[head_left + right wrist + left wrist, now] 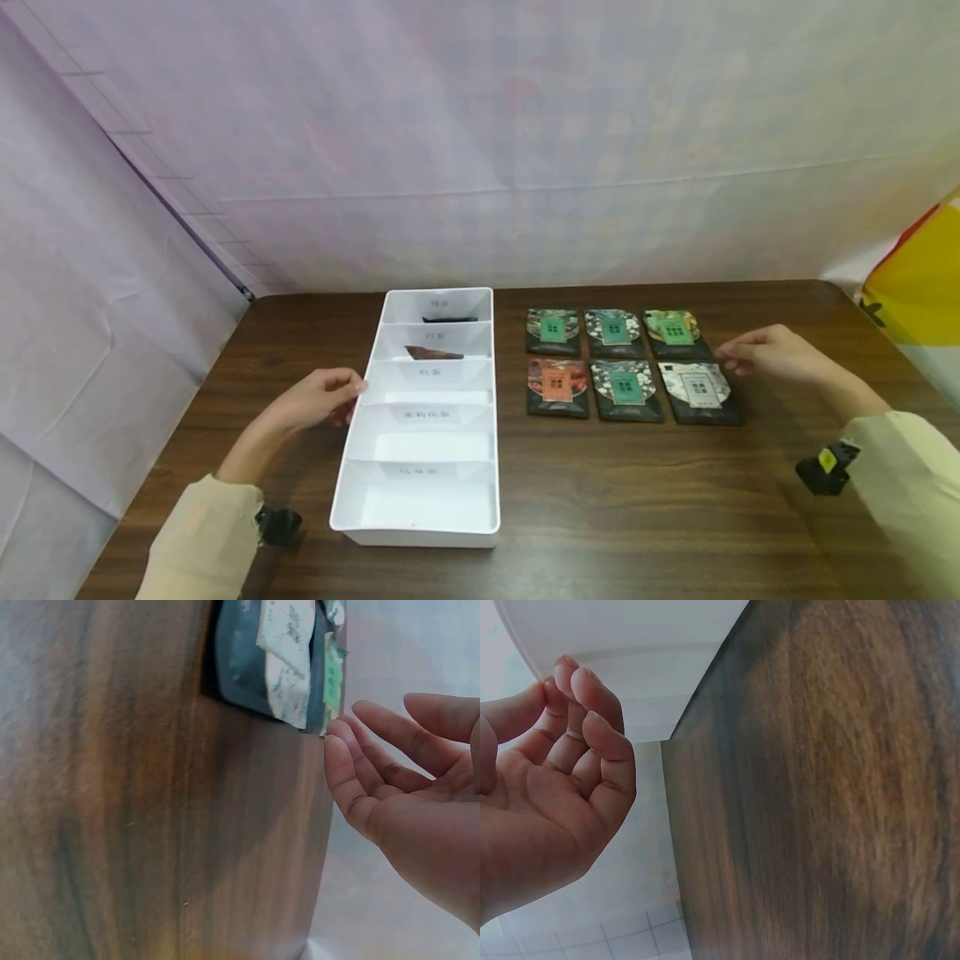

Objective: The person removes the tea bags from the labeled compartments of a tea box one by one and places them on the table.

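A long white divided box (420, 537) stands on the table, its compartments labelled. My left hand (318, 397) pinches its left rim between thumb and fingers; in the left wrist view the other fingers curl beside the white wall (660, 667). Several dark packets lie in two rows right of the box. My right hand (776, 354) is at their right end, fingers loosely bent and thumb apart, holding nothing. Its fingertips are by the green-labelled packet (677, 333) and the white-labelled packet (702, 392); whether they touch cannot be told.
A dark packet (450, 320) stands in the box's farthest compartment, and a reddish-brown packet (433, 353) in the one before it. An orange-labelled packet (557, 387) lies nearest the box. White cloth (525, 167) hangs behind the brown table (637, 517); yellow cloth (918, 283) is at far right.
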The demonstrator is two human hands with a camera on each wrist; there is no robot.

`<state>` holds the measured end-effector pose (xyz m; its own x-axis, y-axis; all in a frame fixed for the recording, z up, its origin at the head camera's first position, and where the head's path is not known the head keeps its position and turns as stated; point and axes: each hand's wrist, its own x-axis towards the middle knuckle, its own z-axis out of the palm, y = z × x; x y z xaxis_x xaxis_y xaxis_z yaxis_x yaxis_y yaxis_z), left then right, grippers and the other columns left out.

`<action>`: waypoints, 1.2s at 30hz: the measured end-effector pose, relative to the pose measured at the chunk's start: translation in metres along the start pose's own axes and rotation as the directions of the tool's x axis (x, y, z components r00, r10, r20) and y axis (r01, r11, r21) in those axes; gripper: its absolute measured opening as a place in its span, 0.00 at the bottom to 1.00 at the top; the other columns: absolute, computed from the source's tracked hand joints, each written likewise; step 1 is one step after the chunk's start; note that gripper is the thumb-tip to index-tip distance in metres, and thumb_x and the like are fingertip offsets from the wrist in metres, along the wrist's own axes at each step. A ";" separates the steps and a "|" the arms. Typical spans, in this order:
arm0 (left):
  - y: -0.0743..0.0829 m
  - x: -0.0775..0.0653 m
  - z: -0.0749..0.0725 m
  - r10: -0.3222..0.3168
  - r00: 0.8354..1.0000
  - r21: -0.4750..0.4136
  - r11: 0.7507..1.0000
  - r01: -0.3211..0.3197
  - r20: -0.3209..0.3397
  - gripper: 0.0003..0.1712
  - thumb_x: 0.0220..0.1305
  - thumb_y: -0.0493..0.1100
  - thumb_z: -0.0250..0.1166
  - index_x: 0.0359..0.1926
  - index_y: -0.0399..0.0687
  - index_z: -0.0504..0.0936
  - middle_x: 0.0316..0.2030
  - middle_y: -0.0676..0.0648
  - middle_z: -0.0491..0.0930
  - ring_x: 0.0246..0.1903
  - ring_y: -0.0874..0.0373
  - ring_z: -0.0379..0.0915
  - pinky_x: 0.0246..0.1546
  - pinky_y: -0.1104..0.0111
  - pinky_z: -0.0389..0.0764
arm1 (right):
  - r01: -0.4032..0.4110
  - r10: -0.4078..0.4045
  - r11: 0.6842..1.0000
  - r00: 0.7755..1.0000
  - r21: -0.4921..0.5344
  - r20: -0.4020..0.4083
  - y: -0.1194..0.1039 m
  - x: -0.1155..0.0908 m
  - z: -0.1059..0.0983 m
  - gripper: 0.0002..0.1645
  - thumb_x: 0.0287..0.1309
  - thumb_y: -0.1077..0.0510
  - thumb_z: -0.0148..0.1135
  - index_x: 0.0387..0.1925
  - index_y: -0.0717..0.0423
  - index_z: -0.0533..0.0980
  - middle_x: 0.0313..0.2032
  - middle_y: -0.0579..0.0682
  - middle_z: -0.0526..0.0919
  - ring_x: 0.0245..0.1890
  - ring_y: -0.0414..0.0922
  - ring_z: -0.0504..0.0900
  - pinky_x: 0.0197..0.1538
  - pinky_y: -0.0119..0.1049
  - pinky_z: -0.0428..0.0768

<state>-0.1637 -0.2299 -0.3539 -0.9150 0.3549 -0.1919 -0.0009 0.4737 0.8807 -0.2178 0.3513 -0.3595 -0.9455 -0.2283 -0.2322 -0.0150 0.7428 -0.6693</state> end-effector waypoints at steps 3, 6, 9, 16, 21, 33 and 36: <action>0.000 0.000 0.000 0.001 1.000 -0.004 1.000 -0.001 0.001 0.12 0.68 0.37 0.50 0.34 0.27 0.70 0.19 0.45 0.70 0.21 0.58 0.67 0.21 0.68 0.70 | 0.007 -0.006 0.999 1.000 0.032 -0.006 -0.004 0.000 -0.001 0.23 0.67 0.59 0.43 0.47 0.80 0.70 0.40 0.66 0.79 0.32 0.44 0.80 0.36 0.37 0.79; 0.000 0.000 0.000 0.001 1.000 -0.008 1.000 -0.001 0.003 0.12 0.68 0.37 0.50 0.34 0.27 0.70 0.19 0.45 0.70 0.21 0.58 0.67 0.21 0.68 0.70 | 0.013 -0.012 0.999 1.000 0.041 -0.019 -0.008 0.001 -0.002 0.24 0.67 0.58 0.45 0.48 0.80 0.69 0.39 0.64 0.80 0.31 0.43 0.80 0.36 0.37 0.79; 0.000 0.000 0.000 0.005 1.000 -0.011 1.000 -0.005 0.002 0.12 0.68 0.37 0.50 0.34 0.27 0.70 0.19 0.45 0.70 0.21 0.58 0.67 0.21 0.68 0.69 | 0.026 -0.025 0.999 1.000 0.030 -0.019 -0.013 0.002 -0.002 0.24 0.67 0.57 0.45 0.49 0.79 0.69 0.39 0.63 0.80 0.32 0.43 0.80 0.37 0.37 0.78; 0.000 0.000 0.001 0.002 1.000 -0.015 1.000 -0.002 -0.003 0.12 0.68 0.36 0.50 0.33 0.27 0.70 0.19 0.45 0.70 0.21 0.58 0.67 0.21 0.69 0.69 | 0.055 -0.056 0.998 0.998 0.017 0.011 -0.030 0.005 0.000 0.26 0.68 0.55 0.44 0.53 0.77 0.67 0.46 0.67 0.76 0.36 0.46 0.80 0.40 0.39 0.78; 0.000 0.000 0.001 -0.005 1.000 -0.013 1.000 0.005 -0.008 0.12 0.68 0.37 0.50 0.34 0.28 0.70 0.19 0.45 0.70 0.21 0.58 0.67 0.21 0.69 0.69 | 0.059 -0.060 0.998 0.998 0.037 0.020 -0.040 0.010 0.002 0.27 0.67 0.53 0.46 0.53 0.75 0.67 0.44 0.64 0.78 0.37 0.46 0.79 0.41 0.40 0.77; 0.000 0.000 0.001 -0.006 1.000 -0.022 1.000 0.005 -0.007 0.13 0.68 0.38 0.50 0.34 0.28 0.70 0.19 0.45 0.70 0.21 0.58 0.67 0.21 0.68 0.69 | 0.151 -0.153 0.987 0.988 0.050 0.035 -0.070 0.020 0.015 0.26 0.68 0.51 0.44 0.55 0.69 0.68 0.52 0.66 0.73 0.45 0.54 0.76 0.47 0.47 0.74; 0.000 0.000 0.001 0.000 1.000 -0.022 1.000 0.000 -0.005 0.12 0.68 0.37 0.50 0.33 0.28 0.70 0.19 0.45 0.70 0.21 0.57 0.66 0.21 0.68 0.69 | 0.158 -0.162 0.984 0.986 0.083 0.039 -0.080 0.025 0.020 0.25 0.68 0.52 0.45 0.54 0.70 0.69 0.49 0.65 0.74 0.43 0.52 0.77 0.45 0.46 0.75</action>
<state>-0.1630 -0.2294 -0.3543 -0.9170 0.3507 -0.1900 -0.0100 0.4560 0.8899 -0.2334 0.2736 -0.3260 -0.9170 -0.3702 -0.1482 -0.1375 0.6424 -0.7539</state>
